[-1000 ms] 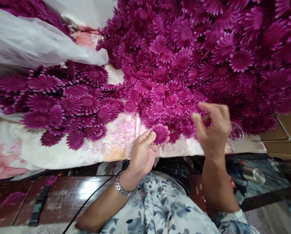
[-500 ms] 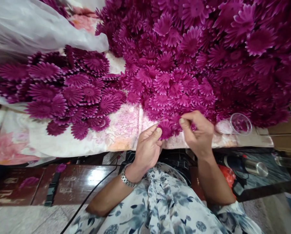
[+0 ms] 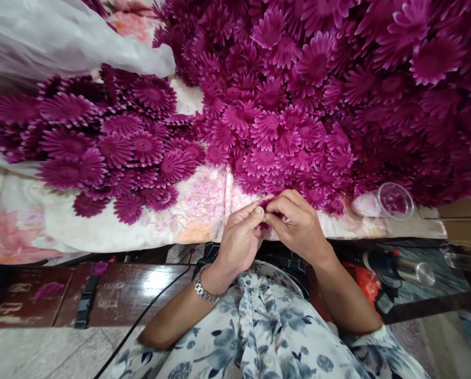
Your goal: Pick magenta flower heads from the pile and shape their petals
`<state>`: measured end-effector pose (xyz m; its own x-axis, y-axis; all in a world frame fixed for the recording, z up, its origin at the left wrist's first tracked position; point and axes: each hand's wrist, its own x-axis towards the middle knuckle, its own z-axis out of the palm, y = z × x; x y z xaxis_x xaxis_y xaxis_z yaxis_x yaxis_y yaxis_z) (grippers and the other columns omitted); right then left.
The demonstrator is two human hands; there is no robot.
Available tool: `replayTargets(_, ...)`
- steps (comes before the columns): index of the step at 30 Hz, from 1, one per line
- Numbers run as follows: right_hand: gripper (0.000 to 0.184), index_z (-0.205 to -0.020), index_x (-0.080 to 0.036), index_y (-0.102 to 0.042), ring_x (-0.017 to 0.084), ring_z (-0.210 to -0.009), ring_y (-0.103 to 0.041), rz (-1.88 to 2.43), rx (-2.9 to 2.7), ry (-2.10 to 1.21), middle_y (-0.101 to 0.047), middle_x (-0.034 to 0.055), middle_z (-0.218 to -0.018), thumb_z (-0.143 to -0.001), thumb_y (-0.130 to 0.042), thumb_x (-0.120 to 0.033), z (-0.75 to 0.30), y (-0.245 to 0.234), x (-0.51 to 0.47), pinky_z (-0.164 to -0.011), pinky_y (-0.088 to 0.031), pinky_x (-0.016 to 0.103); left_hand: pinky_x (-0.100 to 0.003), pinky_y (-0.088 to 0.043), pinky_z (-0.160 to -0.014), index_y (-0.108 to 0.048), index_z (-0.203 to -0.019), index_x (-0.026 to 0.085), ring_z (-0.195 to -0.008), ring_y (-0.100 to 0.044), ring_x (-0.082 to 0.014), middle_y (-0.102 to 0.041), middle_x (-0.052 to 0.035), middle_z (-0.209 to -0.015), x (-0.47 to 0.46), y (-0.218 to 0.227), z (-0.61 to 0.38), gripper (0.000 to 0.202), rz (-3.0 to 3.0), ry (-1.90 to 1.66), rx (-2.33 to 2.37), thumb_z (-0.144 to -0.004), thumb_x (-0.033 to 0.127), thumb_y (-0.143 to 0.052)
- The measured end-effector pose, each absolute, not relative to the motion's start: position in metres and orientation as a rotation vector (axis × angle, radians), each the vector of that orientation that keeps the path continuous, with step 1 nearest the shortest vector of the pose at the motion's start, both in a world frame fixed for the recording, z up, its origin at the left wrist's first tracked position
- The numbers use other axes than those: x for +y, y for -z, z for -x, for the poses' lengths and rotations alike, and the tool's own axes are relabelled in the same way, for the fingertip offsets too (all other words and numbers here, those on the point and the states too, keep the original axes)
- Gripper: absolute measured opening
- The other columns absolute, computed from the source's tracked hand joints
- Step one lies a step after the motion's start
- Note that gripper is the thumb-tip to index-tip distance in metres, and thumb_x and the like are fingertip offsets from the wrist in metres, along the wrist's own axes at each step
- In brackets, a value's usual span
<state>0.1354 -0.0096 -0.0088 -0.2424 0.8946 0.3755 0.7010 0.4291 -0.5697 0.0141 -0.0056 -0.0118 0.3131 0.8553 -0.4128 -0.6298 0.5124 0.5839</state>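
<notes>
Step in hand, prob.: fingertip work on one purple flower (image 3: 265, 202), held up by the table's (image 3: 198, 213) front edge, abt midway along it. Next move calls for, I'd judge, a light, steady pinch w/ both hands close together, so the thin petals don't crease.

Left hand (image 3: 239, 242): fingers nearly closed, thumb pressed toward the forefinger w/ the flower btwn. Right hand (image 3: 298, 227): curled, thumb & forefinger tips pinched in on the same flower, just beside the left thumb (whether on a petal, the centre or a 2nd layer is hidden, can't tell). Hands touching or v. near, hard to say which.

Big heap of flowers (image 3: 267, 123) fills the table's far side & right part, reaching down nr the front edge; smaller pile (image 3: 114, 150) lies toward the left end, plastic sheet (image 3: 77, 45) behind it. Clear cup (image 3: 396, 201) nr the front edge, toward the right corner; upright or tipped, can't tell.
</notes>
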Motion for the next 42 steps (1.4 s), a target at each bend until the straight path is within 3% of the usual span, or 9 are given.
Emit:
replayTargets(7,0.003,-0.083,-0.019,-0.052,0.014,-0.07,-0.049,1.36,-1.942,-0.358,-0.052,0.001,-0.071,-0.086,-0.052,-0.017,-0.141,0.014,-0.011,-0.064,-0.043,0.027,-0.025,-0.049,-0.067,-0.073,-0.089,0.015,-0.074,-0.061,-0.0146,-0.068,-0.0043,-0.075,-0.008,0.012,-0.012,0.03,-0.397,-0.994,0.819,-0.063,0.029,-0.076)
replayTargets(11,0.009,-0.082,-0.018,-0.053,0.015,-0.07,-0.049,1.366,-1.98,-0.21,-0.054,0.0027,-0.071,-0.087,-0.047,-0.013,-0.138,0.018,-0.012,-0.065,-0.042,0.028,-0.025,-0.049,-0.066,-0.073,-0.093,0.015,-0.072,-0.061,-0.0147,-0.07,-0.0044,-0.077,-0.009,0.014,-0.016,0.034,-0.44,-1.003,0.857,-0.062,0.027,-0.077)
replayTargets(15,0.01,-0.081,-0.017,-0.053,0.016,-0.067,-0.048,1.383,-1.981,-0.067,-0.056,0.004,-0.069,-0.087,-0.046,-0.013,-0.133,0.019,-0.016,-0.063,-0.042,0.03,-0.028,-0.05,-0.074,-0.073,-0.091,0.016,-0.084,-0.063,-0.0186,-0.072,-0.0064,-0.086,-0.011,0.012,-0.02,0.032,-0.409,-1.03,0.899,-0.061,0.028,-0.078)
replayTargets(21,0.012,-0.086,-0.02,-0.053,0.015,-0.067,-0.052,1.377,-1.731,0.219,-0.056,0.0015,-0.07,-0.083,-0.051,-0.009,-0.159,-0.002,-0.002,-0.061,-0.043,0.028,-0.022,-0.05,-0.063,-0.072,-0.078,0.016,-0.063,-0.063,-0.0123,-0.07,-0.0025,-0.068,-0.007,0.005,-0.017,0.022,-0.327,-1.102,0.846,-0.06,0.026,-0.079)
replayTargets(25,0.006,-0.087,-0.021,-0.058,0.017,-0.077,-0.054,1.468,-1.568,0.487,-0.057,0.0041,-0.08,-0.083,-0.055,-0.017,-0.191,-0.025,0.025,-0.07,-0.045,0.033,-0.024,-0.051,-0.067,-0.071,-0.082,0.015,-0.067,-0.065,-0.0135,-0.071,-0.0038,-0.073,-0.001,0.004,-0.016,0.021,-0.297,-1.114,0.845,-0.063,0.024,-0.077)
replayTargets(28,0.01,-0.092,-0.021,-0.059,0.02,-0.09,-0.053,1.512,-1.622,0.401,-0.058,0.0069,-0.09,-0.083,-0.057,-0.021,-0.191,-0.028,0.028,-0.079,-0.046,0.037,-0.025,-0.051,-0.07,-0.069,-0.081,0.015,-0.07,-0.065,-0.0136,-0.07,-0.0029,-0.073,0.002,0.005,-0.016,0.02,-0.25,-1.102,0.858,-0.064,0.022,-0.076)
replayTargets(34,0.006,-0.082,-0.019,-0.055,0.015,-0.074,-0.053,1.357,-2.055,-0.25,-0.056,0.003,-0.075,-0.085,-0.055,-0.024,-0.149,-0.004,0.0,-0.067,-0.046,0.028,-0.013,-0.041,-0.05,-0.067,-0.071,0.012,-0.057,-0.054,-0.0054,-0.061,0.0013,-0.063,0.001,0.007,-0.018,0.017,-0.264,-1.058,0.813,-0.061,0.021,-0.077)
replayTargets(39,0.018,-0.073,-0.018,-0.054,0.016,-0.07,-0.051,1.415,-2.085,-0.14,-0.055,0.0045,-0.07,-0.089,-0.045,-0.019,-0.142,0.007,-0.006,-0.066,-0.043,0.03,-0.017,-0.042,-0.053,-0.07,-0.077,0.012,-0.057,-0.051,-0.0074,-0.06,0.0009,-0.061,-0.005,0.009,-0.02,0.022,-0.387,-1.019,0.821,-0.062,0.028,-0.077)
replayTargets(42,0.017,-0.075,-0.018,-0.056,0.016,-0.068,-0.05,1.425,-2.062,-0.038,-0.055,0.004,-0.068,-0.088,-0.045,-0.017,-0.142,0.006,-0.008,-0.065,-0.043,0.03,-0.023,-0.047,-0.064,-0.072,-0.08,0.014,-0.067,-0.058,-0.0126,-0.065,-0.002,-0.068,-0.007,0.009,-0.02,0.023,-0.43,-1.048,0.807,-0.064,0.03,-0.076)
